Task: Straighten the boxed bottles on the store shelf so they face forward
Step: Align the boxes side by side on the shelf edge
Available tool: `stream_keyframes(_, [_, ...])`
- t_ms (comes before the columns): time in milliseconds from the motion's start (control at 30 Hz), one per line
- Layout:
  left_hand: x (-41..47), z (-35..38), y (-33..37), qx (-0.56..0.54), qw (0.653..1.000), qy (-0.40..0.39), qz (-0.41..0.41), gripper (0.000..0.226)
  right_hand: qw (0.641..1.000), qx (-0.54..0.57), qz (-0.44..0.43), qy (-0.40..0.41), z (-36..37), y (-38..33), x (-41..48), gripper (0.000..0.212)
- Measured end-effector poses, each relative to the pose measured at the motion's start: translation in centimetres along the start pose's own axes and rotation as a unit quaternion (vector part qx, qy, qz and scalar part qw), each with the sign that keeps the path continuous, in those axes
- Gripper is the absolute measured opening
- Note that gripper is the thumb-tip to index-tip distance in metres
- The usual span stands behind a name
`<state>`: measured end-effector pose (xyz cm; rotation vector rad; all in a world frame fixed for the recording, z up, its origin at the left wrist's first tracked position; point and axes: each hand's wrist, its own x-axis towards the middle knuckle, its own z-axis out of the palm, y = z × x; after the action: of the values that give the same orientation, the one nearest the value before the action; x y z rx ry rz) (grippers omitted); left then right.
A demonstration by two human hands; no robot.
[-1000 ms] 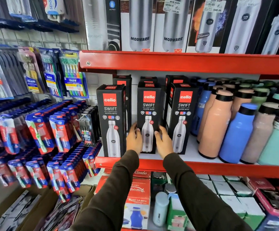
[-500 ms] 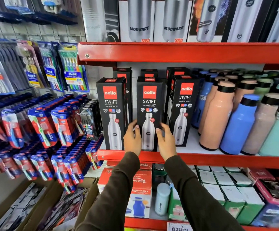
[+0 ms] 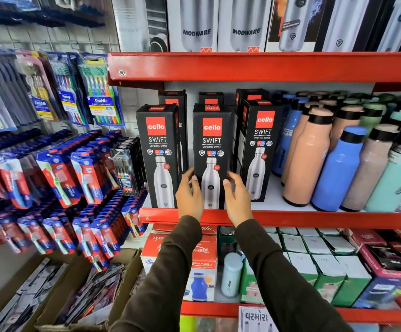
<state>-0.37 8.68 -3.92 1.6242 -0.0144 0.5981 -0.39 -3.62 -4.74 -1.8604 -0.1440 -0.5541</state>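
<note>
Three black Cello Swift bottle boxes stand in the front row on the red shelf (image 3: 314,220). The middle box (image 3: 211,144) faces straight forward. My left hand (image 3: 190,195) presses its lower left side and my right hand (image 3: 236,200) its lower right side, so both hands clasp it. The left box (image 3: 157,149) also faces forward, close beside it. The right box (image 3: 260,144) is turned slightly, showing its left side panel. More black boxes stand behind them, mostly hidden.
Loose peach, blue, grey and mint bottles (image 3: 336,164) crowd the shelf to the right. Toothbrush packs (image 3: 58,173) hang on the left wall. The Modware boxes (image 3: 221,22) fill the shelf above. Green and red cartons (image 3: 314,267) sit on the shelf below.
My hands stay on the middle box, and have slid slightly up its sides. The camera has moved closer and tilted, so the shelf looks larger.
</note>
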Motion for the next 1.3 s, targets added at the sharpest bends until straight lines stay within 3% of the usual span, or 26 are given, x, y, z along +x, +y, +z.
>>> stream_keyframes(167, [-1.5,0.8,0.7,-0.047,0.996,0.066,0.026,0.035,0.999,0.020,-0.016,0.047,-1.0,-0.4,-0.2,0.034])
stream_keyframes(333, [-2.9,2.7,2.6,0.036,0.982,0.130,0.132,0.031,0.989,0.028,-0.049,0.134,-3.9,-0.3,0.6,0.028])
stream_keyframes(467, [-3.8,5.6,4.4,0.085,0.970,0.089,0.210,0.032,0.983,0.023,-0.050,0.173,-6.4,0.9,2.2,0.031])
stream_keyframes(600, [-4.1,9.0,5.1,0.073,0.963,-0.020,0.259,0.041,0.986,0.013,-0.025,0.163,-8.5,1.7,4.3,0.040])
stream_keyframes(733, [-3.1,12.0,4.2,0.063,0.973,-0.077,0.208,0.052,0.994,0.004,0.035,0.106,-9.6,2.8,6.2,0.050])
stream_keyframes(833, [-1.1,13.5,3.1,0.039,0.991,-0.100,0.080,0.056,0.997,0.016,0.059,0.055,-9.9,3.4,7.2,0.048])
stream_keyframes(967, [0.1,13.9,2.4,0.007,0.990,-0.135,-0.047,0.050,0.996,0.028,0.081,0.021,-9.9,4.1,7.6,0.045])
stream_keyframes(1300, [-0.1,12.7,2.2,0.012,0.994,-0.099,-0.048,0.041,0.997,0.028,0.058,0.042,-10.4,4.5,6.9,0.040])
